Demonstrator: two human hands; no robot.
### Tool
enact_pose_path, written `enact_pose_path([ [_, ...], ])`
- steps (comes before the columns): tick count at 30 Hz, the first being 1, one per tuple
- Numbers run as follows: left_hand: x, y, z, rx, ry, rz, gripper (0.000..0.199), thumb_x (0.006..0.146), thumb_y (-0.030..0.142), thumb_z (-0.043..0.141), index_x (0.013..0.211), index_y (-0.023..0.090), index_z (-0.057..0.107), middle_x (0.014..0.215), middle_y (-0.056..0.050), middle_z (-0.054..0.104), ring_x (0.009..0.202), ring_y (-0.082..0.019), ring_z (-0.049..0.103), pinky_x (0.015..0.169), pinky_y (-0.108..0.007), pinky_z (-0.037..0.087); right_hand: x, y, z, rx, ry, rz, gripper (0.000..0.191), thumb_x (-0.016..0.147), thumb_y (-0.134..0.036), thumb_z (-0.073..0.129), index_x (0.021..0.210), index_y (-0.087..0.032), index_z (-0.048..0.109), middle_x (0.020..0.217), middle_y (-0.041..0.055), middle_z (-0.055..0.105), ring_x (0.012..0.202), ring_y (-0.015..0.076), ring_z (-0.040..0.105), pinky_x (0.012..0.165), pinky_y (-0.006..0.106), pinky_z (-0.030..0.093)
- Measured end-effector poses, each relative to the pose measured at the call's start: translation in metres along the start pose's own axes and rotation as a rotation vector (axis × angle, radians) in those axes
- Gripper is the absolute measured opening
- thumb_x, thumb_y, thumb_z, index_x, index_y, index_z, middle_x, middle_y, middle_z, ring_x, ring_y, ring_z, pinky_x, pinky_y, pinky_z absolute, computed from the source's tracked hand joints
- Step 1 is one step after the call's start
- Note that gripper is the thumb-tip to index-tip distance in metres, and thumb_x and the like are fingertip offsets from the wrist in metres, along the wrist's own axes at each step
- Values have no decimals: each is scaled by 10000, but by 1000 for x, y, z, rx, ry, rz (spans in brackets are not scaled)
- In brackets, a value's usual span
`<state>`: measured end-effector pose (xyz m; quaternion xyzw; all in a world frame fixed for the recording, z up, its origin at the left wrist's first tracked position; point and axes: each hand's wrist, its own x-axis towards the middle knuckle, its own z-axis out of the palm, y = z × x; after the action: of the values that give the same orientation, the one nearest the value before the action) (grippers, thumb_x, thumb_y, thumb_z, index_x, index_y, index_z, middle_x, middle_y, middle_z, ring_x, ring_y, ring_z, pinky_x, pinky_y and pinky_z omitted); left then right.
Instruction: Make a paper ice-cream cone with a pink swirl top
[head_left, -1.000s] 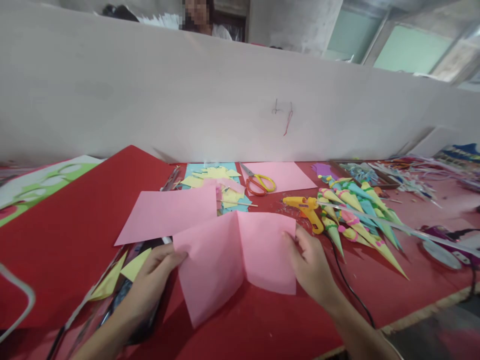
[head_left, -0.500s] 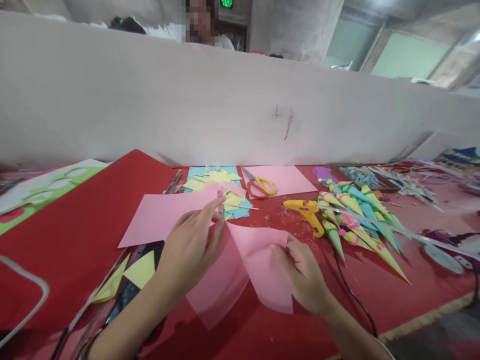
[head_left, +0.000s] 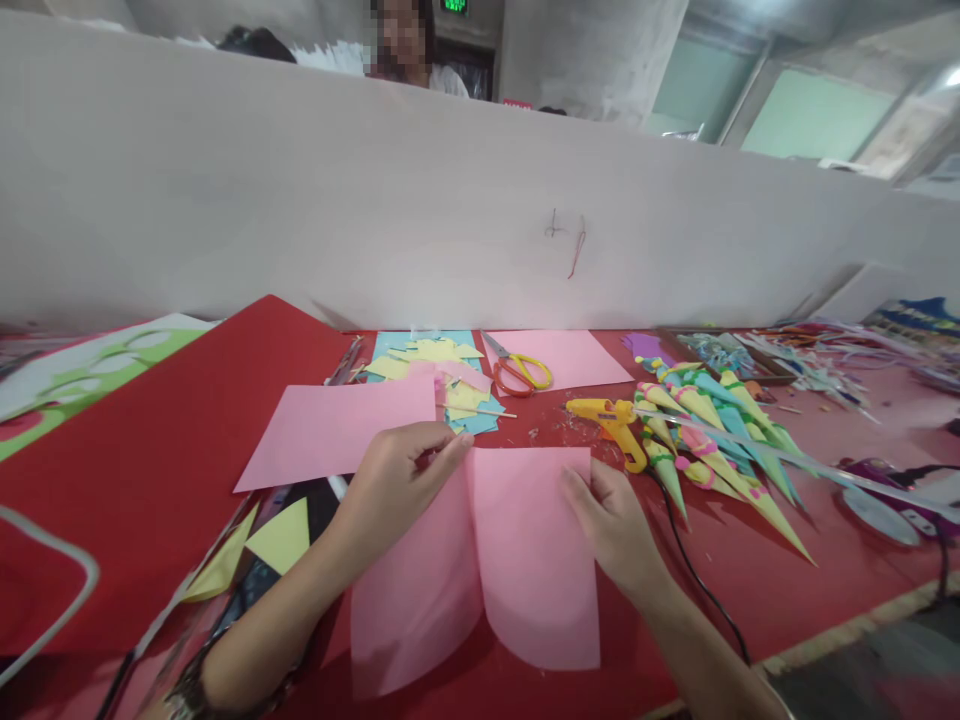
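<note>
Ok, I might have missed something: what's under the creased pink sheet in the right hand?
Red tabletop shows around the lower edges of the creased pink sheet, held by the right hand. Directly beneath, the paper covers everything, so whatever lies there can't be seen.

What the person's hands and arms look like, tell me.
The left hand and right hand are ungloved. The left forearm is bare down to what seems a dark patterned band; the right forearm is bare to a pale edge, perhaps a sleeve hem.

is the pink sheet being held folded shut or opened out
Opened out, not flat: the pink sheet shows a crease near its middle, with a panel either side.
</note>
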<state>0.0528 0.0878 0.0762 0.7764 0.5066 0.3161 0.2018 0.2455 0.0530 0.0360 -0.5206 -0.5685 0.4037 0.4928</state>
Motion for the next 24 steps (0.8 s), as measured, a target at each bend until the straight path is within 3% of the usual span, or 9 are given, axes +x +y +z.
enact_pose_path([
  [11, 3, -2, 2, -92, 39, 6, 375, 823, 329, 398, 525, 197, 213, 522, 58, 191, 489, -93, 214, 457, -225, 200, -1, 11, 3, -150, 63, -63, 379, 813, -406, 400, 530, -156, 418, 505, -41, 313, 495, 84, 321, 459, 201, 280],
  [16, 5, -5, 2, -56, 59, -17, 372, 813, 334, 388, 496, 193, 253, 498, 62, 211, 469, -89, 230, 444, -215, 214, -2, 16, 2, -128, 88, -5, 376, 812, -422, 396, 557, -150, 443, 537, -36, 317, 513, 86, 307, 462, 203, 273],
  [21, 3, -17, -6, 71, -44, -27, 273, 753, 386, 476, 577, 179, 503, 537, 45, 468, 521, -105, 412, 477, -189, 317, 0, 21, -1, -124, 135, 41, 382, 801, -438, 400, 543, -158, 428, 528, -37, 309, 500, 87, 295, 437, 203, 254],
  [24, -7, -30, -13, 29, -79, -115, 220, 691, 411, 556, 691, 196, 603, 662, 27, 606, 634, -142, 537, 561, -188, 400, 1, 22, -5, -156, 183, 29, 385, 803, -439, 401, 542, -158, 438, 513, -40, 310, 495, 89, 294, 439, 205, 258],
])
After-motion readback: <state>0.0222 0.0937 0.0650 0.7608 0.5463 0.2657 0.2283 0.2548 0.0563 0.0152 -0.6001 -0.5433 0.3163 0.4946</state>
